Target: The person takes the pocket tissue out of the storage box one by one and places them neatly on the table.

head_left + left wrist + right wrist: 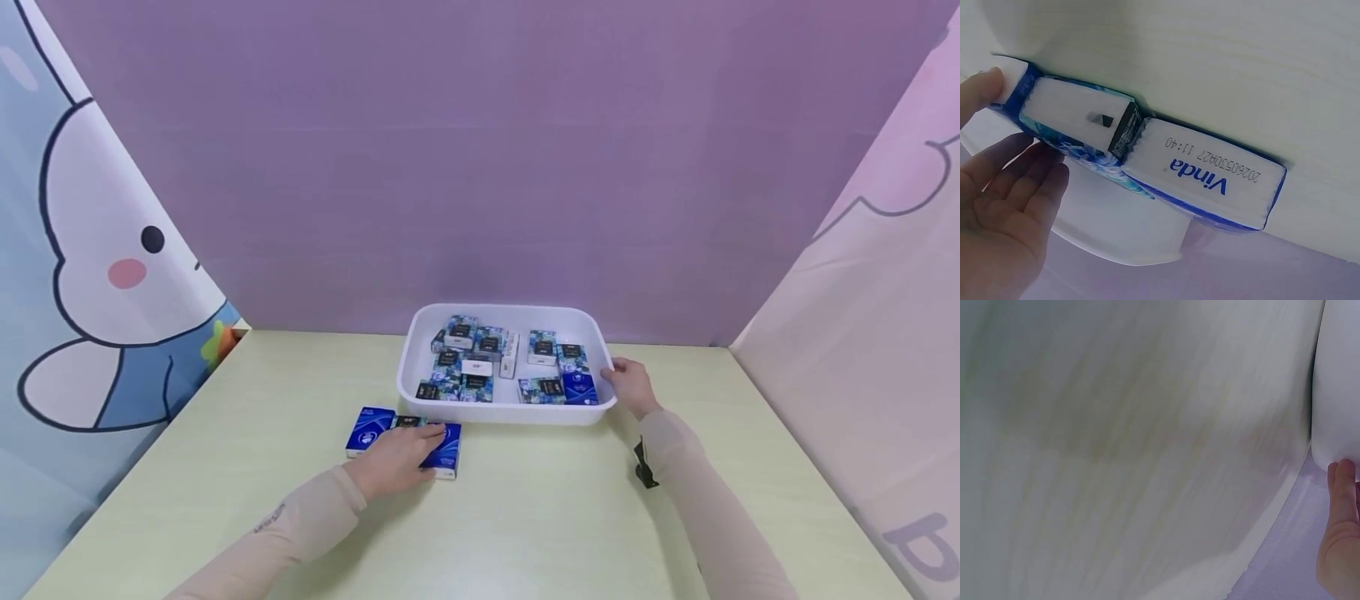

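A row of three tissue packs lies on the table in front of the tray: a blue pack (370, 427) at the left, a floral one (409, 422) in the middle and another blue pack (448, 450) at the right. My left hand (397, 458) grips the right-hand blue pack, its thumb (988, 87) against the white end and the other fingers over the top. At the tray's right end, my right hand (632, 387) holds the rim of the white tray (502, 412). Fingers (1342, 494) of that hand lie against the tray's outer wall.
Inside the tray are several floral tissue packs (542, 347) and one blue pack (579, 388). A purple backdrop (480, 167) rises behind the pale table (525, 517). Printed cloth panels stand at the left and right sides.
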`<state>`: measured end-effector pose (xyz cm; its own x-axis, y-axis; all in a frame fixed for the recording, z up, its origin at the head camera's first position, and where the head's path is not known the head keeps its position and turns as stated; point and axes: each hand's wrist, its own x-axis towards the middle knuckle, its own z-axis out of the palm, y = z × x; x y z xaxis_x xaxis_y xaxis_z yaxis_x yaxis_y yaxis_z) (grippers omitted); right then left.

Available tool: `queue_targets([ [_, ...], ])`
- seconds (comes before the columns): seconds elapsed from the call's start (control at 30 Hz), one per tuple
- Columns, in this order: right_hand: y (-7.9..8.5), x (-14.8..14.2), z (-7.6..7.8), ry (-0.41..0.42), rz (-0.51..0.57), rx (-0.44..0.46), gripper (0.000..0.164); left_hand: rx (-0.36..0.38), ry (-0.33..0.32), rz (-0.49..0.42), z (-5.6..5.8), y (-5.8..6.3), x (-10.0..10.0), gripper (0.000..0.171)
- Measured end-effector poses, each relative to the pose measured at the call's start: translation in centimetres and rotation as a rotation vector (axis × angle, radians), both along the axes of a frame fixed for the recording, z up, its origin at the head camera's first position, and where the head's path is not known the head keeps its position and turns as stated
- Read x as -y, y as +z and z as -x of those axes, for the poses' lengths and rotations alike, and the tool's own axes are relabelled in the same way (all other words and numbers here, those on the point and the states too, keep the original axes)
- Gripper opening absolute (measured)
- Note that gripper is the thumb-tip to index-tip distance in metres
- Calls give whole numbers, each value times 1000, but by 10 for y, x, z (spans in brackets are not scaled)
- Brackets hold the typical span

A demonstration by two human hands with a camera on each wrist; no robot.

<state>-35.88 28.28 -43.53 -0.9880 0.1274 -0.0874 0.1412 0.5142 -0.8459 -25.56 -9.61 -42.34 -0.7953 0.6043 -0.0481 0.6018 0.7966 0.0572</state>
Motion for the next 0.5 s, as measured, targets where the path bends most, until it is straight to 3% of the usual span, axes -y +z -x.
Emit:
queue_targets([
  [0.5,0,-2,1,7,3,-4,46,-2,12,-15,6,-3,0,51],
])
